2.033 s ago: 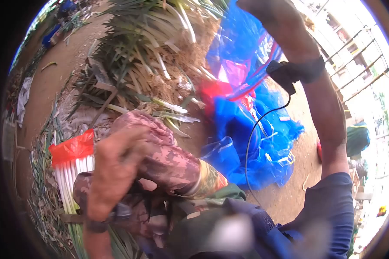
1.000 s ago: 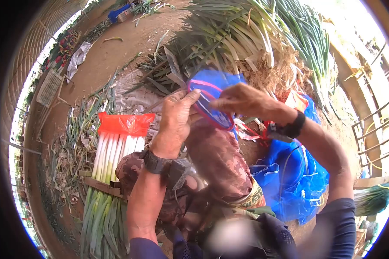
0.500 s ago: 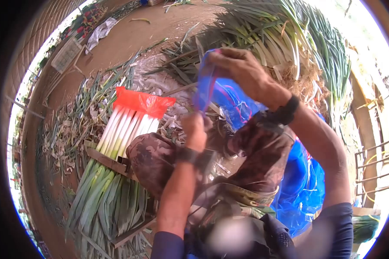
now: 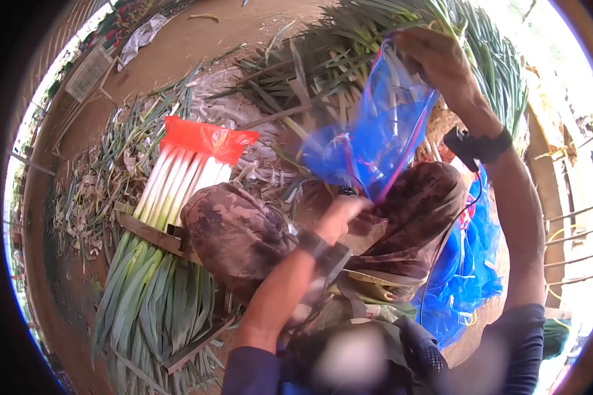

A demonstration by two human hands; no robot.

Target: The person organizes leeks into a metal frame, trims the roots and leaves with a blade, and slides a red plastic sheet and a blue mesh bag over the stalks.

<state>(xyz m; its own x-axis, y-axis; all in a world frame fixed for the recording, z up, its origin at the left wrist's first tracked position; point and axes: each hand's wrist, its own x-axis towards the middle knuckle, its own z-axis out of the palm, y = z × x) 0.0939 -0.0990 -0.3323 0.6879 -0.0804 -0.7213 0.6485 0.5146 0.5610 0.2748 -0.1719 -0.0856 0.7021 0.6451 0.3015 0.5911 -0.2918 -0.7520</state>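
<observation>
A translucent blue plastic bag [image 4: 392,125] with pink edges is stretched out in front of me, above my crossed legs. Raised high, my right hand [image 4: 435,62] grips its upper edge, fingers closed. My left hand [image 4: 348,214] is closed at the bag's lower end, over my lap; a small dark thing, too small to name, shows at the top of that fist. To the left, a bundle of leeks [image 4: 168,191] lies on a wooden rack [image 4: 153,236], its white ends capped by red plastic wrap [image 4: 209,140].
A large heap of leeks [image 4: 336,56] lies ahead and to the right. More blue plastic [image 4: 464,263] is piled beside my right leg. Leaf trimmings [image 4: 105,191] cover the ground at left. Farther off stand a small wooden frame [image 4: 89,72] and a whitish cloth [image 4: 143,36].
My right hand has moved up and to the right, pulling the blue bag wider. My left hand has dropped lower and to the right, towards my lap. The wrapped leeks stay on the rack.
</observation>
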